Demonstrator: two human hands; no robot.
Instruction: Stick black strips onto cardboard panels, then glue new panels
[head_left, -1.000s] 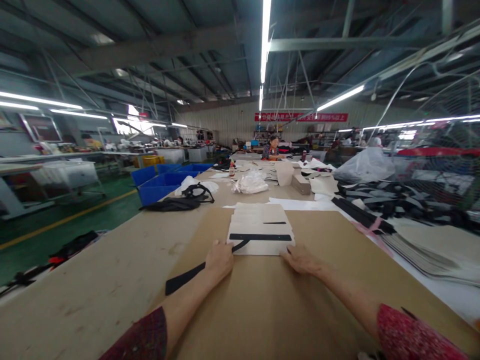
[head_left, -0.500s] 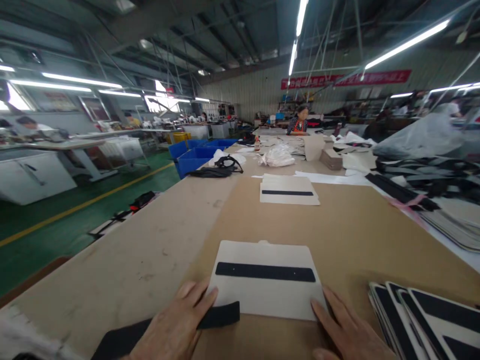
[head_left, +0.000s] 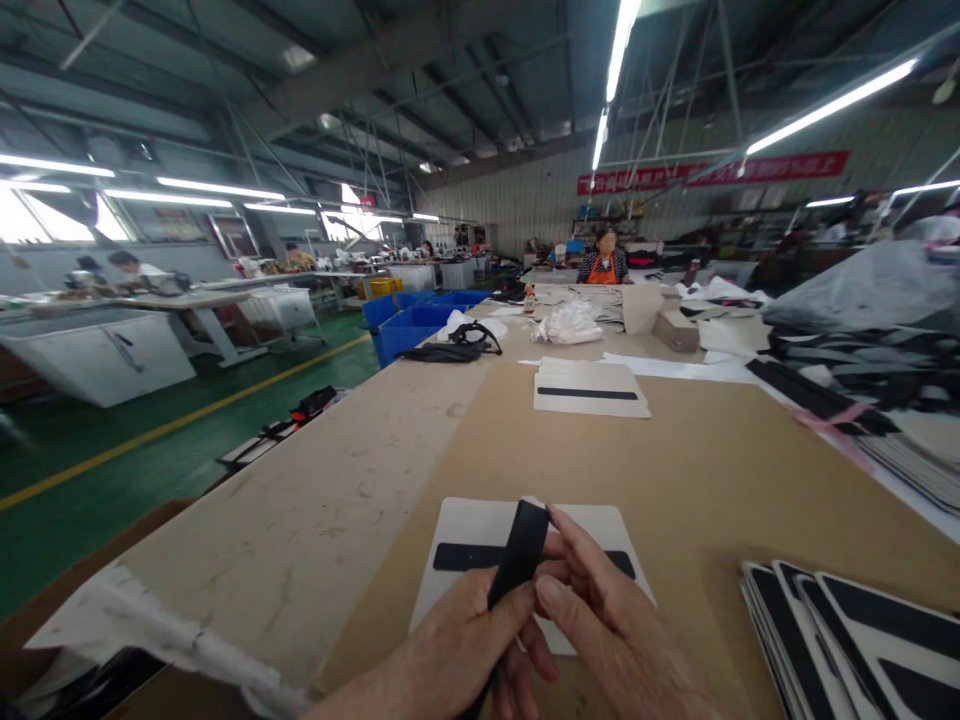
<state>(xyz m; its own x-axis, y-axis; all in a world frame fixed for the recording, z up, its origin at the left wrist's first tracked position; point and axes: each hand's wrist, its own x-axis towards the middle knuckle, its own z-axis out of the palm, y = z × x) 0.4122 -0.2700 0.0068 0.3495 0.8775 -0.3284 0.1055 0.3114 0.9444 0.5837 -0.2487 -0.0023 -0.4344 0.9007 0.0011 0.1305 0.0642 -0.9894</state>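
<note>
Both hands are up on one black strip (head_left: 521, 545): left hand (head_left: 450, 650) has its fingers clamped round it, right hand (head_left: 607, 630) seems to be pinching its top edge (bit blurry there). The strip is tilted just above a pale card (head_left: 465, 520) lying on the brown worktop (head_left: 712, 470), with a stack of striped cards (head_left: 847, 630) off to the right.

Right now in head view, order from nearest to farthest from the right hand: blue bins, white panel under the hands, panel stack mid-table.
1. white panel, just under the right hand.
2. panel stack, ahead mid-table.
3. blue bins, far left.
</note>
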